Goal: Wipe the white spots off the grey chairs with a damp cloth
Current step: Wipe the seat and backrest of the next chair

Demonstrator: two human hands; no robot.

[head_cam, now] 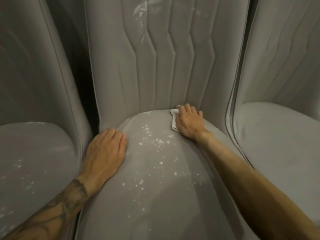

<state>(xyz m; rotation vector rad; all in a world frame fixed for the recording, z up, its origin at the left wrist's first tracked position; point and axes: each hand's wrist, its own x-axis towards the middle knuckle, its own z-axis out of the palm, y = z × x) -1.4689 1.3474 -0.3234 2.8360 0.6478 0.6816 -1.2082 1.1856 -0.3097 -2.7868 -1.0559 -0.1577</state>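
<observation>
My left hand (105,153) lies palm down on the left edge of the middle grey chair's seat (155,205), fingers together and slightly bent. White spots (150,144) scatter across the seat beyond it. Farther back, with the arm stretched out, my right hand (188,122) curls over a white cloth (174,118), pressing it against the seat's rear seam. A white smear (140,9) marks the backrest above.

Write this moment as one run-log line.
right hand: holds small white folded cloth at rear of middle grey padded chair seat | left hand: rests on seat's left edge | white spots: many at seat centre
</observation>
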